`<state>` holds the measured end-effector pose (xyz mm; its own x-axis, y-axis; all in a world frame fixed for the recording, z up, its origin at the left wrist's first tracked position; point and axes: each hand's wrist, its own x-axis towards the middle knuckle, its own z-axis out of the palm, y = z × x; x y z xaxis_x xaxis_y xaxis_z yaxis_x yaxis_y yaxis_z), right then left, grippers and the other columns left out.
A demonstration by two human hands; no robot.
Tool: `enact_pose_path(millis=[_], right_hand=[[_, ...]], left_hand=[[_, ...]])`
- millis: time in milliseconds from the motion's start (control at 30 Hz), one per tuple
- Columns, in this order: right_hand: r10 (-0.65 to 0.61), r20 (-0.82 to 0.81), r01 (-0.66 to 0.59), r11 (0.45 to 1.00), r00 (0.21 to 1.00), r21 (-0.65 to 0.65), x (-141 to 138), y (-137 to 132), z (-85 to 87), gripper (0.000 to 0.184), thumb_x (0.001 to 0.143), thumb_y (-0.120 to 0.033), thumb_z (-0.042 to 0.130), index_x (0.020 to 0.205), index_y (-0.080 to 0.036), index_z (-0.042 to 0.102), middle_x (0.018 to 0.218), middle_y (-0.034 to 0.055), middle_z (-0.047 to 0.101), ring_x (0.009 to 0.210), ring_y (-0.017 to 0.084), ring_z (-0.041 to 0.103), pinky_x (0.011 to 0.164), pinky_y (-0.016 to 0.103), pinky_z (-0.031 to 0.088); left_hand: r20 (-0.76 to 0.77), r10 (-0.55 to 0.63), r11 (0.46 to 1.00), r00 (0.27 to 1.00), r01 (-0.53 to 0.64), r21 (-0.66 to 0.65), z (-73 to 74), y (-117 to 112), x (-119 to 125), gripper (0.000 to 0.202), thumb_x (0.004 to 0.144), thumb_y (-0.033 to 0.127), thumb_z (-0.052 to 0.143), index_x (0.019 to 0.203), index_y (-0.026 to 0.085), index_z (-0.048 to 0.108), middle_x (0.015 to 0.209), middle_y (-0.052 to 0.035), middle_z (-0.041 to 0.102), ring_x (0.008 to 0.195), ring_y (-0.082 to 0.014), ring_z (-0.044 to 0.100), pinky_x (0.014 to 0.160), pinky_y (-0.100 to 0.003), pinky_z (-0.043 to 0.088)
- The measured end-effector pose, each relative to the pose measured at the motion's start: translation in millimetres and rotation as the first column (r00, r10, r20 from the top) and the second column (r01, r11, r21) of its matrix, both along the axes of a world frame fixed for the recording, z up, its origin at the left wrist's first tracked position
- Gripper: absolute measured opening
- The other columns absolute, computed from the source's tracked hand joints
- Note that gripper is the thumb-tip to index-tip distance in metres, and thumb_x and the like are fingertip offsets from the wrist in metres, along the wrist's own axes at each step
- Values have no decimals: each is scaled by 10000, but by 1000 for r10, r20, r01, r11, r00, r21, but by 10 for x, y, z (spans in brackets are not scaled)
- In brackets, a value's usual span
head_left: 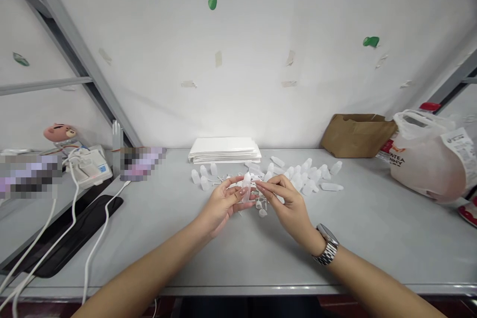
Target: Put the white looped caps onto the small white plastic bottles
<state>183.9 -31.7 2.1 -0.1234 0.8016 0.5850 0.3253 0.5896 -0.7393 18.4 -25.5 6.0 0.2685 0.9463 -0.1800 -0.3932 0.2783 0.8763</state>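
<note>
My left hand (222, 202) grips a small translucent plastic bottle (246, 186) upright between thumb and fingers, above the grey table (372, 228). My right hand (285, 202), with a metal watch on its wrist, meets it from the right; its fingertips are pinched at the bottle's upper part on something too small to name. Several more small bottles (309, 175) lie scattered on the table just behind the hands, and several tiny caps or tips (263, 207) lie under them.
A stack of white sheets (224, 149) lies behind the bottles by the wall. A brown paper bag (356, 134) and a white plastic bag (428, 156) sit at the right. White cables (97, 238), a black pad (70, 241) and small devices are at the left.
</note>
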Motion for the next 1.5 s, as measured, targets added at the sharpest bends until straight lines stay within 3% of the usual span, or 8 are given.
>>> enact_pose_path(millis=[400,967,1267,1500], right_hand=[[42,18,-42,999,999,9,-8,31,-72,273,846,-198,504,1049,-320,638,736,10,505,692,130,510,633,285,460],[1,-24,-1,1000,1000,2,-29,-19,-53,247,840,-215,513,1014,-311,659,732,11,517,671,125,517,608,267,458],[-2,-119,-25,973,993,-230,-16,3,-20,194,824,-301,532,922,-270,697,709,7,512,645,125,528,640,289,461],[-4,-186,-45,965,983,-259,-30,17,-46,188,823,-304,532,887,-255,702,716,10,519,675,134,523,664,302,445]], left_hand=[[-11,0,1000,1000,0,-12,-9,16,4,425,708,203,684,1055,157,444,941,-89,647,880,-196,640,759,-304,538],[28,-17,999,999,18,-47,-1,-1,-10,417,737,164,652,1090,134,433,959,-105,639,871,-194,645,727,-264,546],[-7,-41,999,999,41,-3,-37,31,-10,421,704,190,685,1053,150,453,927,-69,623,835,-207,654,692,-280,557],[-48,-52,999,997,53,9,-23,14,-5,421,704,199,684,1047,148,446,891,-58,602,831,-213,652,686,-300,560]])
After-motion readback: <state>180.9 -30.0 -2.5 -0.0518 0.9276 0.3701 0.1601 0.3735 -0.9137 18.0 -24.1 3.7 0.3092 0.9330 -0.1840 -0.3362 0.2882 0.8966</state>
